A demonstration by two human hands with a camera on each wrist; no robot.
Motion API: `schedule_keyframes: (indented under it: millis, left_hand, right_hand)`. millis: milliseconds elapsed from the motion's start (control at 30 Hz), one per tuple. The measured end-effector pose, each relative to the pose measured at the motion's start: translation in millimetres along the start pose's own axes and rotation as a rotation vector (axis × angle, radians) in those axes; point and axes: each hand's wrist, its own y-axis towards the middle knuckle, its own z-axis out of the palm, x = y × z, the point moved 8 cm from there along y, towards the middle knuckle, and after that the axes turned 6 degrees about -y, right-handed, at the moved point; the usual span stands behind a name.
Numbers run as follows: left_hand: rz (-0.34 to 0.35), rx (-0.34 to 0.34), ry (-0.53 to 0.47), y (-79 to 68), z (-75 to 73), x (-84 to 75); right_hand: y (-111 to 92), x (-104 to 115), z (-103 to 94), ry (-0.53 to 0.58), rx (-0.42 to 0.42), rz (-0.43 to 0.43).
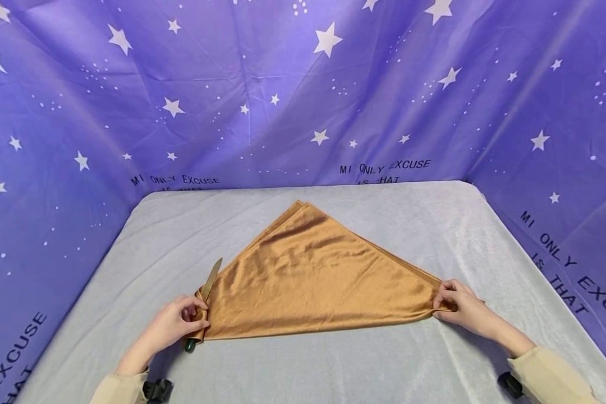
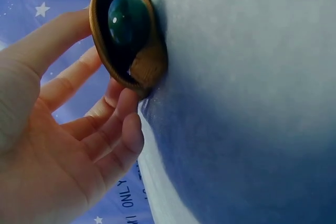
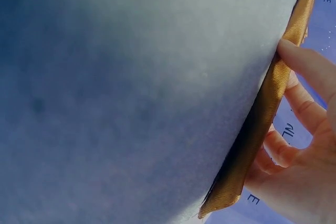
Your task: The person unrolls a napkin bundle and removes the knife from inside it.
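Note:
A golden-brown satin cloth (image 1: 323, 269), folded into a triangle, lies with its peak pointing away from me. Its left corner is wrapped round a knife, whose blade (image 1: 212, 280) sticks out at the far end. The rounded green handle end (image 2: 128, 22) shows inside the cloth roll in the left wrist view. My left hand (image 1: 177, 320) grips this roll between thumb and fingers. At the opposite corner, my right hand (image 1: 462, 308) pinches the cloth near its long front edge. The middle of the knife is hidden by cloth.
A pale grey covering (image 1: 373, 365) spreads over the table under the cloth. Purple curtains (image 1: 283, 84) with white stars and printed words stand behind and at both sides. A dark strap device (image 1: 157, 390) sits at my left wrist.

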Motion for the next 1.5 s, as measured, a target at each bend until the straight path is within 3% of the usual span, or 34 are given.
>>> schedule_keyframes:
  millis: [300, 967, 1267, 1500]
  left_hand:
    - [0.023, 0.022, 0.009, 2.6, 6.0, -1.3]
    - [-0.041, 0.018, 0.008, 9.3, 6.9, -4.0]
    - [-0.055, 0.017, -0.117, 5.2, 4.9, 6.4]
    - [-0.027, -0.043, -0.196, 0.9, -3.3, 12.2]
  right_hand:
    - [0, 0, 0.0, -0.02, -0.017, -0.022]
    - [-1, 1, -0.5, -0.006, -0.021, -0.018]
    - [-1, 1, -0.6, -0.015, -0.031, -0.031]
    - [-1, 1, -1.0, -0.044, -0.04, -0.038]
